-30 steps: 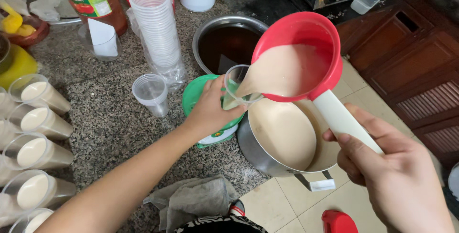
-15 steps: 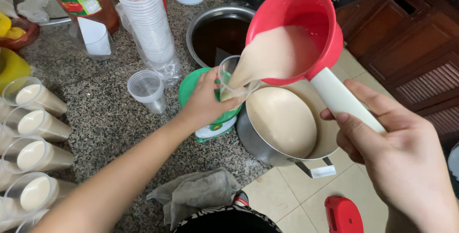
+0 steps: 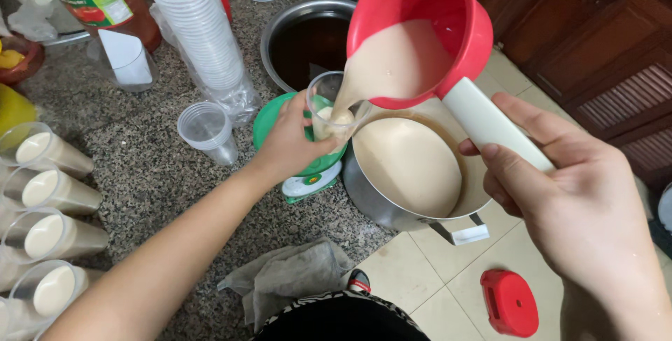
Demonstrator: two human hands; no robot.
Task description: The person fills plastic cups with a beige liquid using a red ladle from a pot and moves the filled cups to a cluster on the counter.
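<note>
Counter (image 3: 140, 173) of speckled grey granite carries most things; landmark is the round steel pot of beige milky liquid (image 3: 413, 173), sitting at the counter's edge over tiled floor. Right hand (image 3: 581, 201) just right of pot, grip closed fully around the white handle of a red plastic ladle jug (image 3: 420, 33), tilted above pot, pouring a beige stream. Left hand (image 3: 294, 145) just left of pot, grip wrapped round a clear plastic cup (image 3: 329, 107), held tilted at the pot's upper left rim, taking the stream, partly filled. Steel bowl of dark liquid (image 3: 308, 40) behind pot. Tall stack of clear plastic cups (image 3: 203, 40) lies leaning, well left of pot and behind it. Green round scale (image 3: 301, 173) touching pot's left side, under left hand. Row of filled lidless cups of beige drink (image 3: 49, 201) lying far left of pot. Single empty clear cup (image 3: 206, 131) upright, left of scale. Crumpled grey cloth (image 3: 287, 278) in front of pot on counter edge. Small red lid (image 3: 509, 302) on floor, front right of pot.
</note>
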